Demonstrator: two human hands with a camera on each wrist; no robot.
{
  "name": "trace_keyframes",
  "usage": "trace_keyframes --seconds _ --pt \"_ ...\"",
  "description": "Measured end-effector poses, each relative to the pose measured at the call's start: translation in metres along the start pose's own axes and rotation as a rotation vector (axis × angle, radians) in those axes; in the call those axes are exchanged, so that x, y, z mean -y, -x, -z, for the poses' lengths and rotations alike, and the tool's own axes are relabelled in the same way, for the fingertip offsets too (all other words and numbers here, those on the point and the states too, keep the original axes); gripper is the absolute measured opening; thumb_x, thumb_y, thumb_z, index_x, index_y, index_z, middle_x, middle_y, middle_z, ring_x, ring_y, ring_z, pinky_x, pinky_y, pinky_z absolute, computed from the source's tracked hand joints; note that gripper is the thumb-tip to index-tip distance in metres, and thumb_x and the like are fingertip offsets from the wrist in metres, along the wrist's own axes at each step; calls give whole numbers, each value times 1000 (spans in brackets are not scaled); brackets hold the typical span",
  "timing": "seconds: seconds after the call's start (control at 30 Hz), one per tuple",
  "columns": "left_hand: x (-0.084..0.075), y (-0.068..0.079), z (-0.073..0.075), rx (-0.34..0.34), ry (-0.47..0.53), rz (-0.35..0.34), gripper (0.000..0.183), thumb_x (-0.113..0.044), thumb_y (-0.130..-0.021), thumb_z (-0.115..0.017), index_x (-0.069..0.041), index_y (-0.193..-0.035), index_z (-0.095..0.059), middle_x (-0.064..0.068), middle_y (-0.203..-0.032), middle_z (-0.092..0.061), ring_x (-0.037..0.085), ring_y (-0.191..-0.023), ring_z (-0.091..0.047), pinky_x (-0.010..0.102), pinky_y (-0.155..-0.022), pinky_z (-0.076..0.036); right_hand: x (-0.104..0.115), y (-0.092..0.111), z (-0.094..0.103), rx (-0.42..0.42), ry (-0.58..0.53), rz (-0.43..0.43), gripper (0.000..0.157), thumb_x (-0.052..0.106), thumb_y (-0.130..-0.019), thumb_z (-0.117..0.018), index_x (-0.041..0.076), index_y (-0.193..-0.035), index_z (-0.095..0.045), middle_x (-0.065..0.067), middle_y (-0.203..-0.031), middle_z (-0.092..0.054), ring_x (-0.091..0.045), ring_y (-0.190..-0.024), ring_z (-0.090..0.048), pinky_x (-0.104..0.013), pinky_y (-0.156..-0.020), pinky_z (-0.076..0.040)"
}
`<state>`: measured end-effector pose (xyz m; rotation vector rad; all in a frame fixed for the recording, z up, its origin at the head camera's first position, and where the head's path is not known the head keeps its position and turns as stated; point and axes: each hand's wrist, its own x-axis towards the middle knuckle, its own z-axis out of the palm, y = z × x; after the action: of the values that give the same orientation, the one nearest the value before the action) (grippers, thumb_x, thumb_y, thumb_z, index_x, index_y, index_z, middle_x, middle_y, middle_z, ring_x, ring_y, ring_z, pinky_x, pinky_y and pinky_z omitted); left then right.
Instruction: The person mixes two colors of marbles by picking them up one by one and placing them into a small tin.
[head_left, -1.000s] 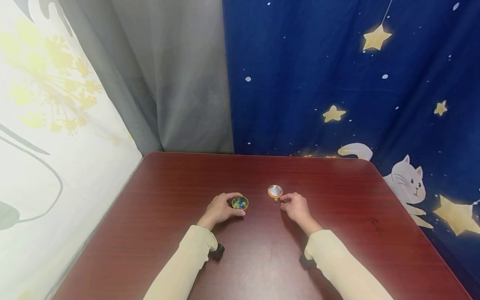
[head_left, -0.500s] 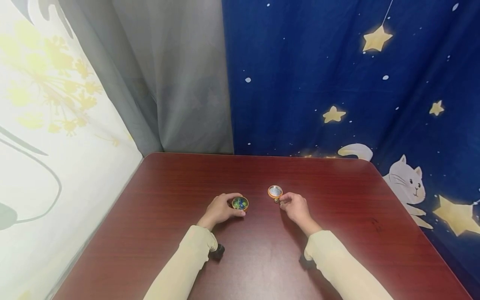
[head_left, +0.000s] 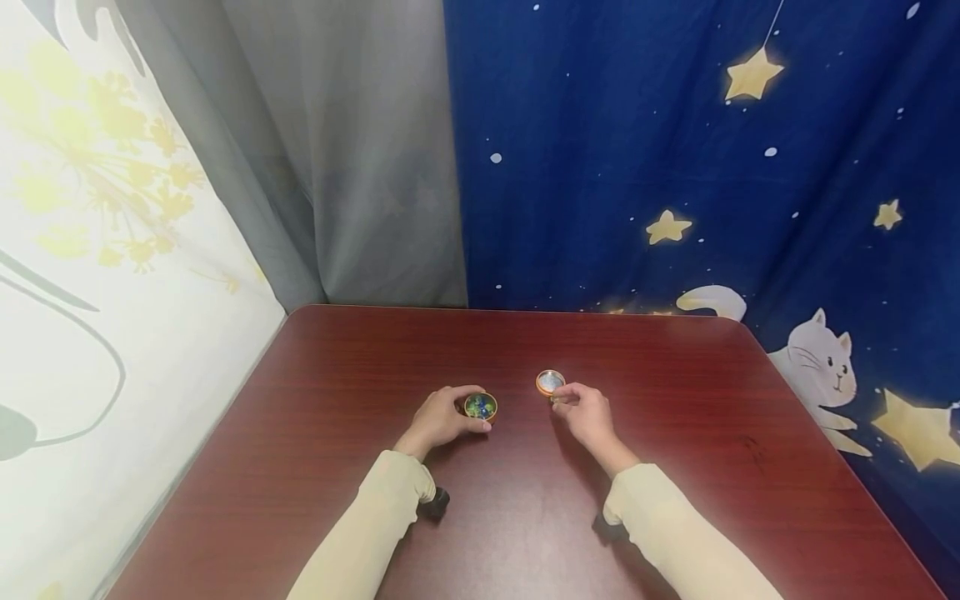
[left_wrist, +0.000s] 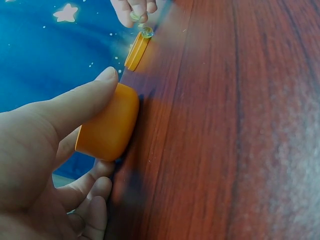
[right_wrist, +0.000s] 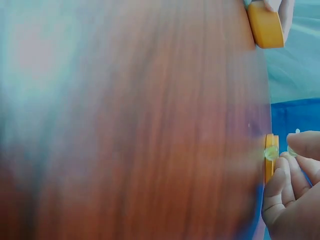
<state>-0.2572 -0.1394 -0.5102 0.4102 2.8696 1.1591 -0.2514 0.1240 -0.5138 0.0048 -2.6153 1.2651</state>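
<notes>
My left hand (head_left: 438, 418) grips a small round orange tub (left_wrist: 112, 122) between thumb and fingers. From above, green and blue glass marbles (head_left: 480, 407) fill it. Off to the right lies the tub's orange lid (head_left: 550, 382), its silvery inside facing up. At the lid's near edge my right hand (head_left: 590, 417) pinches a pale green glass marble (right_wrist: 292, 151) in its fingertips. A second clear greenish marble (right_wrist: 271, 152) sits right against the lid's side; in the head view the fingers mostly hide it.
Both hands work over a dark red wooden table (head_left: 525, 517). Behind it hang a grey curtain (head_left: 382, 167) and a blue curtain with stars (head_left: 585, 167). A white patterned surface (head_left: 135, 333) borders the left side. Dark wrist cameras (head_left: 435, 505) sit below the sleeves.
My right hand has shifted slightly left, its fingertips now overlapping the lid's near edge and covering the marble seen there before. The left hand and tub have stayed put.
</notes>
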Motion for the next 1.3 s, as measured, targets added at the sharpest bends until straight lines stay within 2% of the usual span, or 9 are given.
trace_keyframes --seconds 0.2,0.37,0.73,0.93,1.3 --pt "0 0 0 3 6 -5 57 -40 -66 -89 -30 -118 -68 -8 -85 -62 13 -79 -55 36 -72 -44 7 3 -4 -6 -28 15 17 3 -76 -78 8 -93 -75 0 -79 -69 -21 -79 -70 -37 -71 -50" --pt "1 -1 0 4 5 -12 57 -39 -66 -89 -30 -118 -68 -9 -84 -63 12 -78 -55 36 -72 -44 12 4 -8 -10 -44 25 18 2 -75 -77 6 -93 -75 -2 -79 -69 -21 -79 -70 -39 -73 -51" --pt "-1 -1 1 3 4 -6 57 -39 -66 -89 -29 -118 -68 -8 -85 -64 12 -78 -56 36 -71 -45 22 8 -18 18 -94 20 19 3 -76 -77 6 -95 -75 0 -80 -69 -19 -78 -70 -37 -73 -51" --pt "-1 -1 1 3 7 0 58 -40 -66 -89 -28 -119 -68 -8 -86 -64 12 -78 -56 36 -72 -45 29 11 -27 23 -101 59 19 1 -75 -77 5 -93 -75 0 -77 -69 -18 -74 -69 -36 -71 -51" --pt "0 -2 -1 -2 -6 -2 58 -41 -67 -89 -27 -119 -68 -8 -87 -64 12 -79 -56 36 -72 -45 43 15 -44 73 -184 57 18 0 -77 -77 6 -94 -75 -1 -79 -68 -17 -76 -69 -31 -67 -52"
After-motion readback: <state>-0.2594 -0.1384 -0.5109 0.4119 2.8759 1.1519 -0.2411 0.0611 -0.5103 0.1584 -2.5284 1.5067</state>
